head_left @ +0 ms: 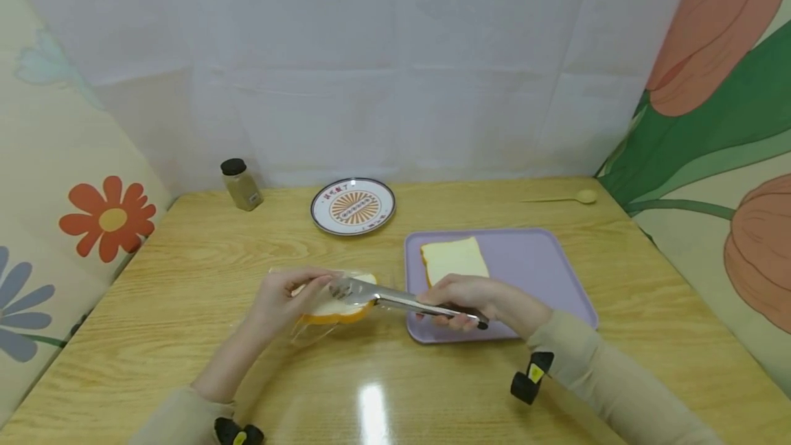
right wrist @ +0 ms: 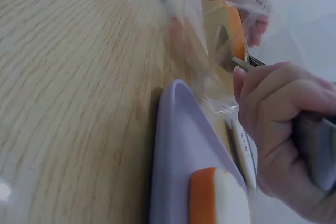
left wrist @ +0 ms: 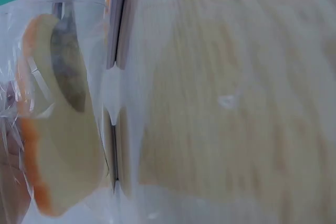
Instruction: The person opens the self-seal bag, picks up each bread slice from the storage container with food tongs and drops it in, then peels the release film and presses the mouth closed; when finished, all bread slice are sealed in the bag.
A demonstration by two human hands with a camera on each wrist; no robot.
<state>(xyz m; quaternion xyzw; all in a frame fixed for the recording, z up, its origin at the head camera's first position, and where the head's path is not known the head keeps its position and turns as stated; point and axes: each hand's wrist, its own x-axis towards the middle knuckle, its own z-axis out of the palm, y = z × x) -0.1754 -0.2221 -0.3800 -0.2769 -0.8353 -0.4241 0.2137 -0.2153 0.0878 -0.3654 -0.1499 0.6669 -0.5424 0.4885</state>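
My right hand [head_left: 466, 299] grips metal tongs [head_left: 402, 299] by the handles, over the front left of the purple tray [head_left: 528, 287]. The tongs' scalloped ends clasp a slice of bread [head_left: 336, 309] with an orange-brown crust, left of the tray. Clear plastic bag [left wrist: 39, 85] film surrounds this slice and the tong tips. At the bag's left side, my left hand [head_left: 289, 299] pinches the film between thumb and fingers. Another slice of bread [head_left: 454, 259] lies on the tray's left half, partly hidden behind my right hand.
Toward the back stand a round patterned plate [head_left: 353, 207] and, to its left, a jar [head_left: 243, 187] with a black lid. A pale yellow spoon [head_left: 586, 196] lies at the back right. White cloth [head_left: 395, 74] hangs behind the wooden table [head_left: 185, 253].
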